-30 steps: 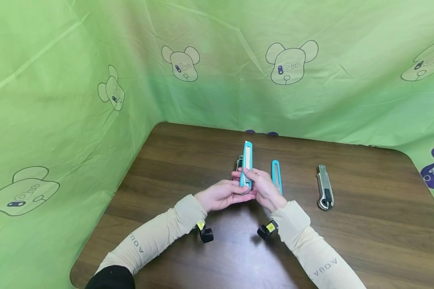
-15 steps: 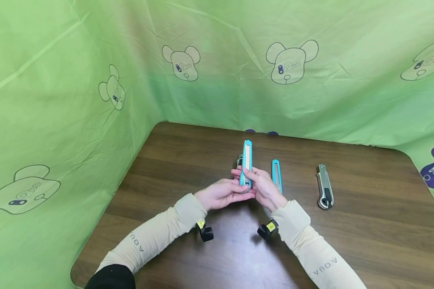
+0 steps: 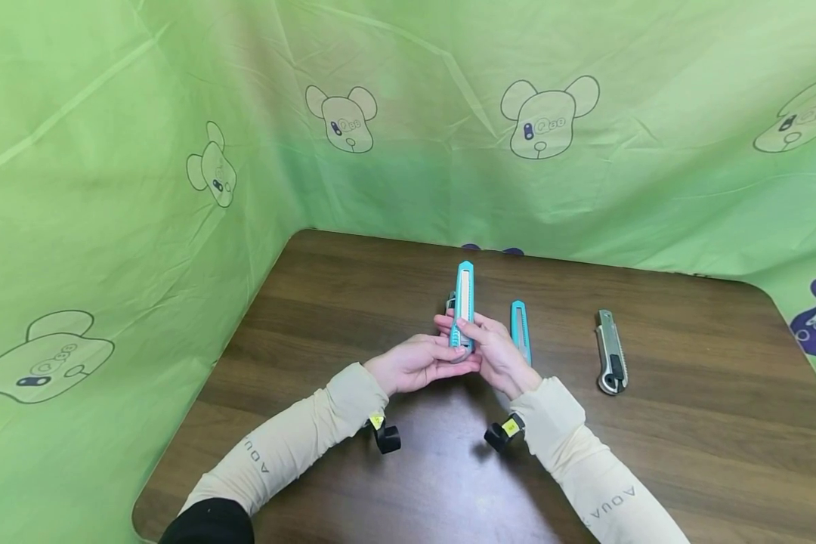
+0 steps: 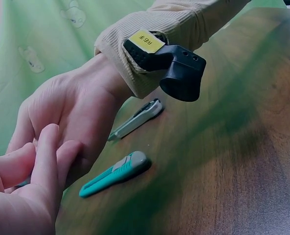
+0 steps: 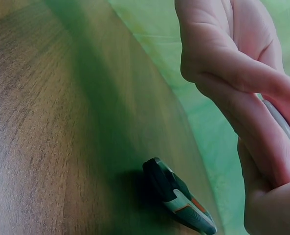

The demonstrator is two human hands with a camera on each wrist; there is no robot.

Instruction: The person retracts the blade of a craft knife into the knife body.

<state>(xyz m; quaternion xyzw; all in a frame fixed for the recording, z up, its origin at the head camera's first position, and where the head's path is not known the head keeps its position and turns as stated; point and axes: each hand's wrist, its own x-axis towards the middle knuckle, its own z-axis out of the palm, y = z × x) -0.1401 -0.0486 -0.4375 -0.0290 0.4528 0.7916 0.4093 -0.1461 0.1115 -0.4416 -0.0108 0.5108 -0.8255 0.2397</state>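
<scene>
Both hands hold a teal utility knife [image 3: 464, 291] upright in the head view, its tip pointing away from the person. The left hand [image 3: 418, 364] grips its lower end, thumb on the front and fingers passing behind. From the other side the right hand [image 3: 496, 353] holds it, thumb pressed on its front near the slider. In the right wrist view the left hand [image 5: 247, 88] covers most of the knife, and only a grey and teal sliver [image 5: 284, 122] shows. No blade shows at the knife's tip.
A second teal utility knife [image 3: 520, 325] lies beside the right hand, partly covered by it. Farther right lies a silver utility knife [image 3: 611, 351]. A dark-and-grey knife with orange trim [image 5: 186, 208] lies behind the left hand. Green printed cloth [image 3: 408, 181] surrounds the wooden table [image 3: 353, 279].
The held knife has shifted slightly away from the person. A small pale tip at its far end a second ago no longer shows. Both hands stay nearly in place.
</scene>
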